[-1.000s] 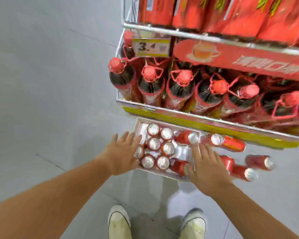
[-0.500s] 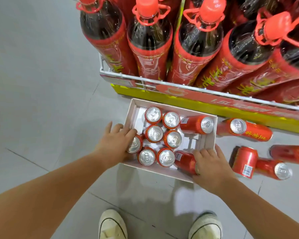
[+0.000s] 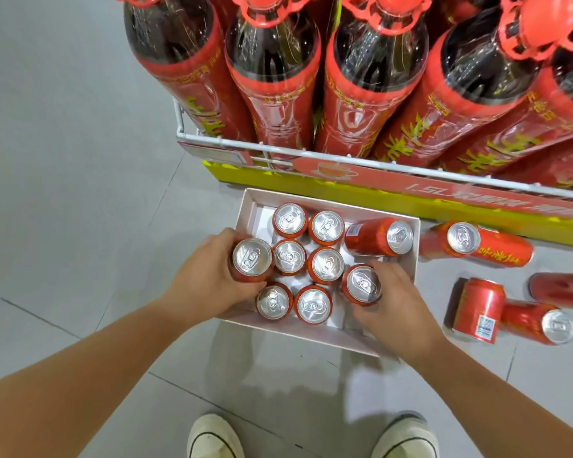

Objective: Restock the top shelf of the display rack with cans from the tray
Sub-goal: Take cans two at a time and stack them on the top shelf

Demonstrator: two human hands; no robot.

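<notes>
Gripping upright for shelving: our left hand [image 3: 209, 276] clasps one can [image 3: 252, 259] at the tray's [image 3: 258, 209] left edge, right hand [image 3: 399, 307] another can [image 3: 363, 285] near its front.

Both bare forearms reach forward and down, one from near left, one from near right, converging. Left hand [image 3: 205, 279] curled round upright left can [image 3: 252, 259]. Right hand [image 3: 402, 307] grips upright right can [image 3: 363, 285], fingers wrapped.
</notes>
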